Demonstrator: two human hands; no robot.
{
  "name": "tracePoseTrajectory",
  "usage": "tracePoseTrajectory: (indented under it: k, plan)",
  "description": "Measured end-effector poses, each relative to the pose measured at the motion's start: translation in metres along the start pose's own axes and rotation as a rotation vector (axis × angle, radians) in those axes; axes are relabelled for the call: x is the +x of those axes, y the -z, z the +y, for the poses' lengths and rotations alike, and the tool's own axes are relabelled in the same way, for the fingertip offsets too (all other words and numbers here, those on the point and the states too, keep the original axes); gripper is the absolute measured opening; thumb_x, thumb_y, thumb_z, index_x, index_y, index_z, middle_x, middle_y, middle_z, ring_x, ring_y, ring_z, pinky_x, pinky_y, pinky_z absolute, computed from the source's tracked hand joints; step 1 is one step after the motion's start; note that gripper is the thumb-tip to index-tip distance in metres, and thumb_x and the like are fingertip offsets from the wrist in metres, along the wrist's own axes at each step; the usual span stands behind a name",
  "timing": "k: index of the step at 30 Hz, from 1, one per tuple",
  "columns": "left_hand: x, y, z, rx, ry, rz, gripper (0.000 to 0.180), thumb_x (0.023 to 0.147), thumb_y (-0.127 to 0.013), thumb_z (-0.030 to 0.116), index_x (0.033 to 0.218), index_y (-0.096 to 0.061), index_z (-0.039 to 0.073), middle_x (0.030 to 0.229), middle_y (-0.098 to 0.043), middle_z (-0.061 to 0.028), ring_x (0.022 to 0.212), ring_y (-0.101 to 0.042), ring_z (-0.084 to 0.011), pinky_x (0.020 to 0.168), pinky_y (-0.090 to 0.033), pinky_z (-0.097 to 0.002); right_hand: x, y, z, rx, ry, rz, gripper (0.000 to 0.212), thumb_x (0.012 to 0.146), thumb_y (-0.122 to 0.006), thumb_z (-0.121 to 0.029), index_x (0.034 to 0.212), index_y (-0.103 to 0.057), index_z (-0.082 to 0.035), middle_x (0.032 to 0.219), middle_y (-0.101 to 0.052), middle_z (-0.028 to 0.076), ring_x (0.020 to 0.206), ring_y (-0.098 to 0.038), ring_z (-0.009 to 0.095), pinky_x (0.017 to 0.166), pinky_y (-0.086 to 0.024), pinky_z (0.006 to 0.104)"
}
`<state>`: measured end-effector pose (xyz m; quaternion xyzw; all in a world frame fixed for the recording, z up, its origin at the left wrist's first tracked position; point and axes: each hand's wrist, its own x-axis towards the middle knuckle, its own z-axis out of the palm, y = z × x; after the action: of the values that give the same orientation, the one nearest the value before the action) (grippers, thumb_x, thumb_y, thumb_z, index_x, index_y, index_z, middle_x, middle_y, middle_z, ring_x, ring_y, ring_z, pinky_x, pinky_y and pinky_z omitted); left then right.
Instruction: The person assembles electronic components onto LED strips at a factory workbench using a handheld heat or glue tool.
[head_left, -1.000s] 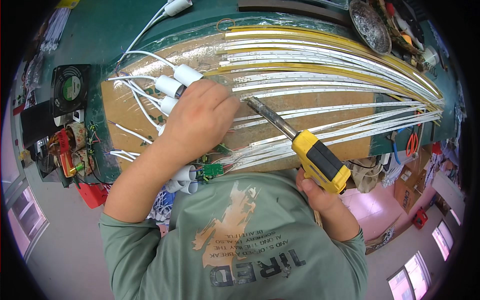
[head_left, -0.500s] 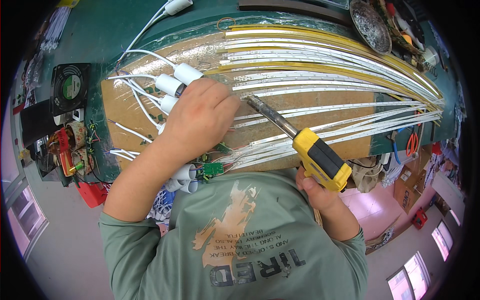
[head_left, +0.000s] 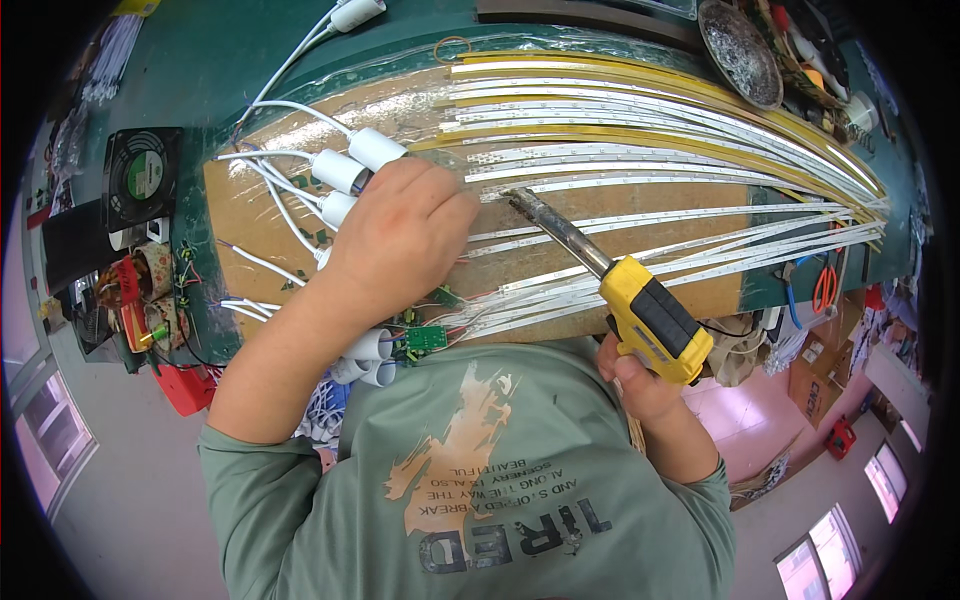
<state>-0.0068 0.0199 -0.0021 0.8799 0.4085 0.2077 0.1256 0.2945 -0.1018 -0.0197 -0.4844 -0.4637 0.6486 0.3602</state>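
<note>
The yellow-and-black tool (head_left: 655, 322) sits in the right hand (head_left: 645, 385), whose fingers wrap its handle while the metal barrel (head_left: 565, 235) slants up and leftward toward the left hand (head_left: 410, 230). Over the last second this tool has shifted a little to the right, so its tip now stands slightly farther from the left knuckles, over the end of one of the white strips (head_left: 600, 151); whether it touches that strip cannot be told. The left hand has barely moved: back uppermost and fingers curled under, it hides whatever it may be holding, so its grip cannot be told. This reads as a small repositioning of the tool, with the left hand acting as the steady one. Just beyond the left hand lie white cylindrical caps (head_left: 377, 148) with white cables (head_left: 305, 109) trailing away to its left. Nearer the body, below the left hand, are a small green circuit board (head_left: 427, 338) and white tubes (head_left: 372, 344). Beneath both hands' work spreads a brown board (head_left: 235, 210); farther out, a black fan (head_left: 142, 178) stands well left of the left hand, and an orange-handled tool (head_left: 824, 288) lies well right of the right hand.
</note>
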Motion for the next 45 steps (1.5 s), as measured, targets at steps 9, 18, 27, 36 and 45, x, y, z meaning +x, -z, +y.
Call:
tracePoseTrajectory:
  k: [9, 18, 27, 36, 45]
  plan:
    - [-0.0007, -0.0010, -0.0009, -0.006, -0.004, 0.008, 0.023, 0.071, -0.069, 0.002, 0.094, -0.065, 0.006, 0.087, -0.058, -0.0086, 0.085, -0.059, -0.0290, 0.079, -0.049, -0.0398, -0.0011, 0.0002, -0.0034, 0.020, -0.031, 0.016, 0.061, 0.089, -0.071, -0.034, 0.132, -0.047, 0.002, 0.074, -0.052, 0.006, 0.062, -0.050, 0.015, 0.055, -0.043, 0.0284]
    - [-0.0001, -0.0010, 0.0011, -0.001, 0.007, 0.000, 0.022, 0.071, -0.069, 0.002, 0.092, -0.065, 0.006, 0.087, -0.058, -0.0086, 0.085, -0.059, -0.0289, 0.079, -0.049, -0.0395, -0.0029, 0.0026, -0.0008, -0.014, -0.002, 0.028, 0.057, 0.090, -0.069, -0.032, 0.129, -0.047, 0.002, 0.075, -0.052, 0.006, 0.062, -0.050, 0.015, 0.055, -0.043, 0.0284]
    - [0.0025, -0.0036, 0.0009, 0.022, 0.009, 0.021, 0.016, 0.071, -0.067, 0.004, 0.086, -0.062, 0.007, 0.084, -0.056, -0.0078, 0.083, -0.058, -0.0282, 0.079, -0.047, -0.0394, -0.0024, 0.0011, 0.0013, -0.083, 0.049, 0.033, 0.054, 0.091, -0.067, -0.030, 0.129, -0.047, 0.003, 0.074, -0.055, 0.009, 0.060, -0.052, 0.016, 0.054, -0.043, 0.0283]
    - [0.0052, -0.0031, 0.0021, -0.005, 0.064, 0.081, 0.017, 0.072, -0.067, 0.003, 0.088, -0.062, 0.006, 0.090, -0.059, -0.0103, 0.088, -0.059, -0.0303, 0.080, -0.048, -0.0410, -0.0039, 0.0026, 0.0036, -0.131, 0.071, 0.033, 0.052, 0.092, -0.066, -0.029, 0.129, -0.048, 0.002, 0.074, -0.056, 0.009, 0.060, -0.052, 0.016, 0.054, -0.044, 0.0283]
    - [0.0034, 0.0001, 0.0013, -0.005, 0.044, 0.017, 0.022, 0.071, -0.069, 0.001, 0.093, -0.065, 0.005, 0.093, -0.061, -0.0104, 0.094, -0.062, -0.0298, 0.084, -0.049, -0.0401, -0.0038, 0.0023, 0.0024, -0.112, 0.035, 0.038, 0.055, 0.090, -0.069, -0.031, 0.129, -0.048, 0.002, 0.074, -0.056, 0.008, 0.061, -0.053, 0.016, 0.055, -0.045, 0.0285]
